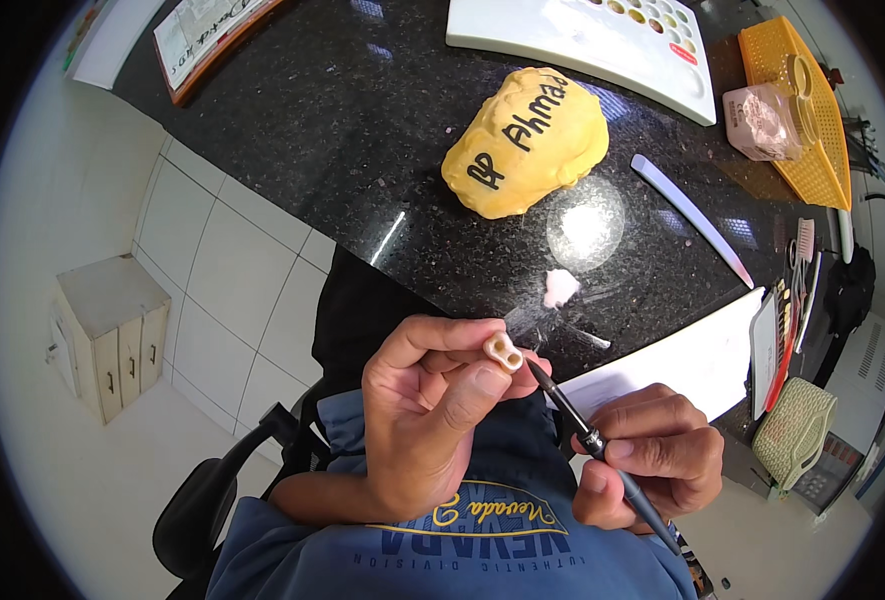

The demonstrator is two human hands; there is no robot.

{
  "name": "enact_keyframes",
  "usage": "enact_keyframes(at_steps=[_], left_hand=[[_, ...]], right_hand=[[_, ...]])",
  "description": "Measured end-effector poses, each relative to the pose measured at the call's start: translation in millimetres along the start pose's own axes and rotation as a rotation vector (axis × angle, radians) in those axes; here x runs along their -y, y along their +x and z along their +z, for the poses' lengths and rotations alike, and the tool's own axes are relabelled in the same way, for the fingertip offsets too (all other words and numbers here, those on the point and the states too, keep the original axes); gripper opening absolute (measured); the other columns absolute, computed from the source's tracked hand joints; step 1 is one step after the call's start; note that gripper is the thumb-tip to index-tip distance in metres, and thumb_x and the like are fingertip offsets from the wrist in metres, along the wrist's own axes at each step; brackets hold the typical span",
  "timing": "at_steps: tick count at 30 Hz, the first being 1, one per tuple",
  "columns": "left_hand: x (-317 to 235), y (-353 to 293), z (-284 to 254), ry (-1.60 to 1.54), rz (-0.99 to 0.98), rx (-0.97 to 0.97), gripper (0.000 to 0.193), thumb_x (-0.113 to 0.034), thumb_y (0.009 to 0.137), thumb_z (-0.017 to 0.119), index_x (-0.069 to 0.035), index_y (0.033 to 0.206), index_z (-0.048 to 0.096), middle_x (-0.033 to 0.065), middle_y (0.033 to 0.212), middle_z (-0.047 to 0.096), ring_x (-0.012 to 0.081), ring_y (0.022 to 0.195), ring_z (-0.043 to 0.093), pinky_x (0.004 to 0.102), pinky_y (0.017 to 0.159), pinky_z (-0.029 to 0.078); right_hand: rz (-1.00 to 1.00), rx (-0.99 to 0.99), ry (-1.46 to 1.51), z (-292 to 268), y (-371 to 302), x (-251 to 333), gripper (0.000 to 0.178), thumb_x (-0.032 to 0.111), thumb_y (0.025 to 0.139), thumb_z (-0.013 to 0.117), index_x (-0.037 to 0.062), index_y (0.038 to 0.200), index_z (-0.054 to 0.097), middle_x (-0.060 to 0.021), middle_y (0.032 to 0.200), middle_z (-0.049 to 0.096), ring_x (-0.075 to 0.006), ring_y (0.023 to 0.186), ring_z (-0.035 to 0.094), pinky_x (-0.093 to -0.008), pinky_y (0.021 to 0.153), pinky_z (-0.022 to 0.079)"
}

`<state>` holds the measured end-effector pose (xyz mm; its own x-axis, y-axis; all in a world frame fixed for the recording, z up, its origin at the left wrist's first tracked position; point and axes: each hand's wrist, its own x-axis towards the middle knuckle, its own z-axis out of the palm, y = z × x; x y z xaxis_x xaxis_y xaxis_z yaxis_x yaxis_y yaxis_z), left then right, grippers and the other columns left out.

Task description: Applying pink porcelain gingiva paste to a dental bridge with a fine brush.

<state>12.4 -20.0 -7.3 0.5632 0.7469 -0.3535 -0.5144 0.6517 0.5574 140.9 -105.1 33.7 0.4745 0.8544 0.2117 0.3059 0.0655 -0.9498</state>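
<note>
Between thumb and fingertips, my left hand (424,405) pinches a small white dental crown piece (503,352). Two brownish-yellow hollows show on its upward face. My right hand (652,455) grips a slim, dark-handled brush (589,438) like a pen. The brush's pointed dark tip lies just right of the crown piece, close to my left fingertips; whether it touches them I cannot tell. Beyond my hands, a scrap of pale pink material (561,288) lies on the black speckled worktop (362,160).
A yellow moulded lump (527,150) with black handwriting sits farther back, before a white paint palette (572,50). To the right lie a lilac file (692,220), a white sheet (662,365), a yellow basket (812,120) and a woven green basket (795,430). A chair armrest (202,510) is at left.
</note>
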Motion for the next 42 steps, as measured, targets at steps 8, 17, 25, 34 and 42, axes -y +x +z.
enact_keyframes(at_steps=[8,17,25,34,42], left_hand=[[0.3,0.4,0.2,0.002,0.012,0.009,0.021,0.0,0.086,0.059,0.002,0.106,0.054,0.0134,0.096,0.063,0.024,0.09,0.065,0.0332,0.081,0.055],[0.8,0.0,-0.6,0.01,0.008,-0.003,0.021,0.0,0.086,0.059,0.002,0.106,0.055,0.0134,0.096,0.064,0.0232,0.09,0.065,0.0334,0.081,0.055],[-0.1,-0.4,1.2,0.072,-0.01,-0.018,0.023,-0.003,0.088,0.057,0.0,0.11,0.052,0.0137,0.093,0.064,0.0226,0.088,0.065,0.0345,0.08,0.053],[0.6,-0.2,0.0,0.006,0.016,0.009,0.023,-0.001,0.086,0.059,0.004,0.108,0.054,0.0144,0.095,0.064,0.0226,0.09,0.065,0.0334,0.082,0.054],[0.1,0.7,0.9,0.008,0.017,0.012,0.023,-0.001,0.086,0.059,0.004,0.108,0.054,0.0144,0.094,0.064,0.0223,0.09,0.065,0.0335,0.082,0.054]], right_hand=[[0.011,0.016,-0.005,-1.4,-0.1,0.4,0.025,0.002,0.063,0.08,0.0034,0.079,0.061,-0.0093,0.071,0.062,-0.0215,0.061,0.065,-0.029,0.05,0.052],[0.01,-0.017,0.009,-0.1,-0.5,0.6,0.026,0.001,0.063,0.079,0.0033,0.08,0.06,-0.0101,0.07,0.062,-0.0215,0.061,0.065,-0.0292,0.05,0.052],[-0.011,-0.022,0.008,-0.4,-0.3,0.4,0.026,0.0,0.062,0.079,0.0031,0.08,0.06,-0.0101,0.07,0.062,-0.0214,0.061,0.065,-0.0289,0.05,0.052],[-0.005,-0.005,0.008,0.2,0.0,0.1,0.026,0.0,0.062,0.079,0.0032,0.08,0.06,-0.01,0.07,0.062,-0.0214,0.06,0.065,-0.029,0.05,0.052],[-0.001,-0.007,0.004,-0.5,1.4,1.2,0.026,0.0,0.062,0.079,0.0032,0.08,0.06,-0.0103,0.069,0.062,-0.0215,0.06,0.065,-0.0288,0.05,0.052]])
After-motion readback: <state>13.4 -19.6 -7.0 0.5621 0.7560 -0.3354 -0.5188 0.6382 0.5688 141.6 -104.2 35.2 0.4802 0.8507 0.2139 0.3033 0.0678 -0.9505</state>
